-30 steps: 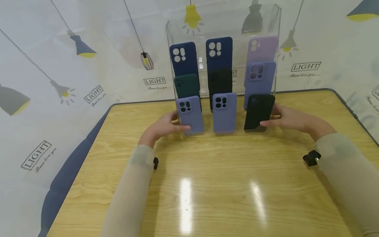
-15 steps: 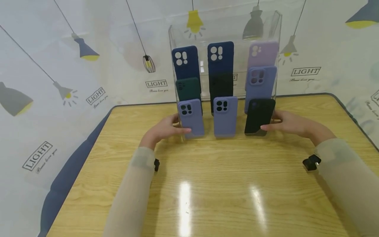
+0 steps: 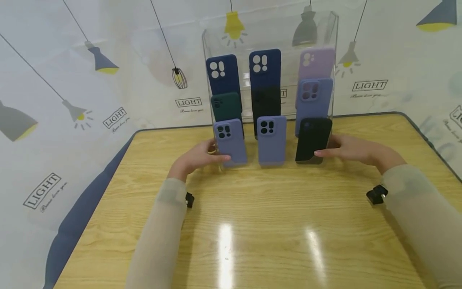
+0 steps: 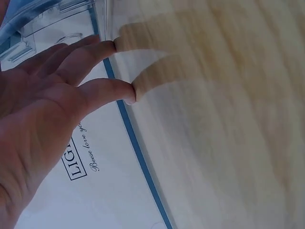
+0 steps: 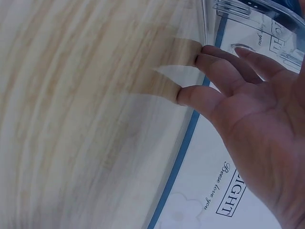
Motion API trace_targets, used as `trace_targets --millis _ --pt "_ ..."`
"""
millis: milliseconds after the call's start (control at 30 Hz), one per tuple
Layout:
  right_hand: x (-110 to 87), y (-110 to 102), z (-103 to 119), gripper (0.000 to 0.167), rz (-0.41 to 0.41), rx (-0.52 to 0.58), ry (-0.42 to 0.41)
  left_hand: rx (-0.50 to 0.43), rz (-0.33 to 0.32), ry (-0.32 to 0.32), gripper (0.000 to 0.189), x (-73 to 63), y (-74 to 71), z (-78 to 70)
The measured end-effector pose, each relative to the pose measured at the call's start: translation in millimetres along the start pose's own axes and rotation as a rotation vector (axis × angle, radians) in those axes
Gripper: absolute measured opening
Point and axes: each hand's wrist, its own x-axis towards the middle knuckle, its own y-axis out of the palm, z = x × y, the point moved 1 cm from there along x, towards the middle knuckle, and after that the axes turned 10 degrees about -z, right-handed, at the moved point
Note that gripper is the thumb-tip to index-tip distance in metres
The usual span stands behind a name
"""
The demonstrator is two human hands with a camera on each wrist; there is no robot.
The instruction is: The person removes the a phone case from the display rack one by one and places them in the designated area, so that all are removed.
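Observation:
A clear plastic display stand [image 3: 268, 28] stands upright at the back of the table, with phone cases in tiers. The front row has a lilac phone case [image 3: 231, 146], another lilac phone case [image 3: 272, 140] and a black phone case [image 3: 313, 140]. My left hand [image 3: 195, 156] grips the stand's lower left side, thumb in front of the first lilac case. Opposite it, my right hand [image 3: 357, 150] grips the lower right side, its thumb crossing the black case. The other fingers are partly hidden in the head view; each wrist view shows extended fingers and a thumb.
Higher tiers bear a dark blue phone case [image 3: 265, 70], a green phone case [image 3: 226, 105], a pink phone case [image 3: 317, 64] and others. The wood-grain table [image 3: 267, 224] has a dark rim. A patterned backdrop [image 3: 162, 40] rises directly behind it.

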Motion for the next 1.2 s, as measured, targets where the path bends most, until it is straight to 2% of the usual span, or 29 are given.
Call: trace_targets --millis 67,267,500,700,967,1200 --pt "0.4 0.0 0.4 0.076 -0.004 -0.005 0.006 0.009 0.019 -0.023 0.103 1.2 -0.7 -2.0" --pt "0.9 0.3 0.8 0.079 0.002 -0.018 0.031 0.076 0.052 -0.104 0.113 3.0 -3.2 -8.2" --pt "1.7 2.3 1.8 0.077 -0.003 -0.058 0.024 0.062 0.062 -0.131 0.118 1.6 -3.8 -8.2" --pt "2.0 2.8 1.4 0.081 0.004 -0.061 0.023 0.059 0.045 -0.11 0.117 0.8 -2.4 -6.7" --pt "0.8 -0.5 5.4 0.082 0.014 -0.058 0.016 0.067 -0.02 -0.028 0.111 1.7 -1.8 -3.1" --pt "0.5 0.6 6.7 0.081 0.028 -0.04 0.021 -0.009 -0.075 0.033 0.115 -0.2 -8.1 -9.1"
